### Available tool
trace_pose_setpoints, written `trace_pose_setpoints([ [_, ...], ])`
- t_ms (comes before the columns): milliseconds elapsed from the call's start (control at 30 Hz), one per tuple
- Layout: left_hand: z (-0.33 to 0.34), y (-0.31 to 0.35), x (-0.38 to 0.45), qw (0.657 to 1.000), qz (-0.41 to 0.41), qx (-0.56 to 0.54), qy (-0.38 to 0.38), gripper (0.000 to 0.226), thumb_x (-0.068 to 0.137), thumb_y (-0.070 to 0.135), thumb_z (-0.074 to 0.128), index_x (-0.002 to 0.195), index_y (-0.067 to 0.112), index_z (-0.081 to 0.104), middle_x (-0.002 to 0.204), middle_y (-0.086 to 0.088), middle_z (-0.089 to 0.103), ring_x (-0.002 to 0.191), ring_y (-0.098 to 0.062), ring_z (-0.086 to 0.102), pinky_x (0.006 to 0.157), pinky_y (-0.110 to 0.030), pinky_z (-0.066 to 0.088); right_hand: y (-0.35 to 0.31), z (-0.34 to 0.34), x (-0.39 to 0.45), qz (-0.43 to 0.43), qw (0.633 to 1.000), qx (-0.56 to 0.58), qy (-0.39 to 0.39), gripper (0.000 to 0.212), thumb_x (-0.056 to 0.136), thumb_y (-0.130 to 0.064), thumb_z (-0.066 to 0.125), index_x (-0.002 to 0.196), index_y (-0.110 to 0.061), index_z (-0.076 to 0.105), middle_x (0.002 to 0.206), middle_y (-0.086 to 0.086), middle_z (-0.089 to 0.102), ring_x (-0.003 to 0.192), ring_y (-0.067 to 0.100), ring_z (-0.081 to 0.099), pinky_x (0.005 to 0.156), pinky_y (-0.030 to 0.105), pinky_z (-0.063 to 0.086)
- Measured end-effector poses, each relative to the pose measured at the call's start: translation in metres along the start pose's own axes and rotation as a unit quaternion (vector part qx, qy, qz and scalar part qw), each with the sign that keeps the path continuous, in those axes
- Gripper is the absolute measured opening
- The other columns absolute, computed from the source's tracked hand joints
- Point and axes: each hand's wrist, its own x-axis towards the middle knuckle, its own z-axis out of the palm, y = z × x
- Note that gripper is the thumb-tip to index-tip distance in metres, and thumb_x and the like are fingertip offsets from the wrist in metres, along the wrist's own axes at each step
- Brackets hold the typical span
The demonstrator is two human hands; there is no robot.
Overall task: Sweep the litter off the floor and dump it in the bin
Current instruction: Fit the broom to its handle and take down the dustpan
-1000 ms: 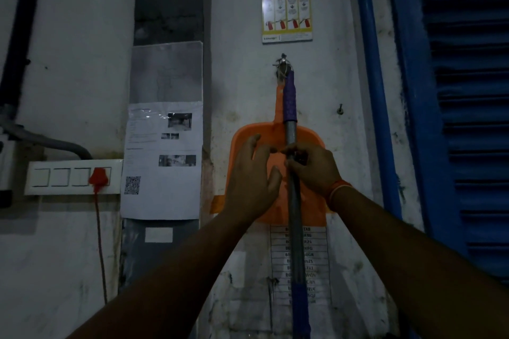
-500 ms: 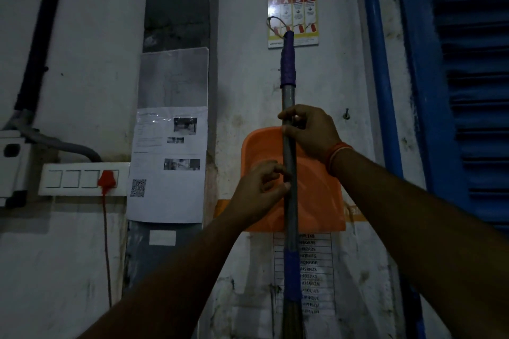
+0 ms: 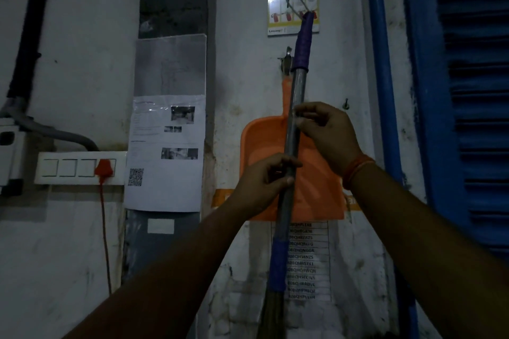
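Broom (image 3: 292, 129) gripped by both hands (image 3: 264, 181) (image 3: 327, 135) — behind it, "PASS" poster (image 3: 292, 1).

Broom (image 3: 292, 129) crosses the hung orange dustpan (image 3: 314, 187), blocking its handle; wall beside lies bare.

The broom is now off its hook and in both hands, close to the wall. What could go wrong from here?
1. The wire loop on the broom tip is just in front of the poster; swinging it could scratch or tear it.
2. The dustpan hangs behind the pole on the hook; a bump could knock it down.
3. The right hand holds only with fingertips, so the left hand carries most; the pole might slip.
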Motion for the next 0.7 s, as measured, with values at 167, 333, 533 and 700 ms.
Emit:
trace_pose_setpoints([
  [167, -0.005, 0.01, 0.008, 0.999, -0.004, -0.032, 0.004, 0.033, 0.094, 0.002, 0.06, 0.122, 0.02, 0.064, 0.124, 0.004, 0.062, 0.117, -0.008, 0.061, 0.103, -0.036, 0.052, 0.008, -0.015, -0.08, 0.04, 0.998, 0.002, 0.043, 0.024, 0.087, -0.005, 0.066, 0.103, -0.021, 0.071, 0.105, -0.005, 0.07, 0.101, 0.008, 0.064, 0.089, 0.027, 0.053],
  [333, -0.01, 0.017, 0.019, 0.999, 0.004, -0.05, 0.01, 0.032, 0.094, 0.0, 0.059, 0.122, 0.015, 0.064, 0.12, 0.003, 0.063, 0.117, -0.015, 0.061, 0.102, -0.042, 0.053, 0.022, -0.009, -0.133, 0.077, 0.996, 0.003, -0.037, 0.029, 0.082, 0.0, 0.07, 0.096, -0.025, 0.073, 0.104, -0.006, 0.07, 0.1, 0.008, 0.064, 0.084, 0.026, 0.055],
  [533, -0.01, 0.021, 0.024, 0.998, 0.003, -0.059, 0.014, 0.031, 0.096, 0.001, 0.059, 0.126, 0.009, 0.06, 0.118, -0.005, 0.063, 0.113, -0.02, 0.064, 0.096, -0.04, 0.056, 0.028, -0.001, -0.138, 0.067, 0.993, 0.005, -0.099, 0.028, 0.082, -0.006, 0.074, 0.103, -0.024, 0.073, 0.114, -0.007, 0.065, 0.105, 0.006, 0.063, 0.087, 0.028, 0.056],
  [700, -0.008, 0.025, 0.022, 0.998, 0.01, -0.056, 0.013, 0.03, 0.095, 0.0, 0.058, 0.125, 0.009, 0.06, 0.118, -0.005, 0.063, 0.111, -0.021, 0.065, 0.095, -0.041, 0.057, 0.026, 0.0, -0.13, 0.043, 0.985, -0.041, -0.159, 0.029, 0.085, -0.009, 0.071, 0.111, -0.021, 0.072, 0.111, -0.011, 0.069, 0.101, 0.003, 0.065, 0.089, 0.027, 0.056],
])
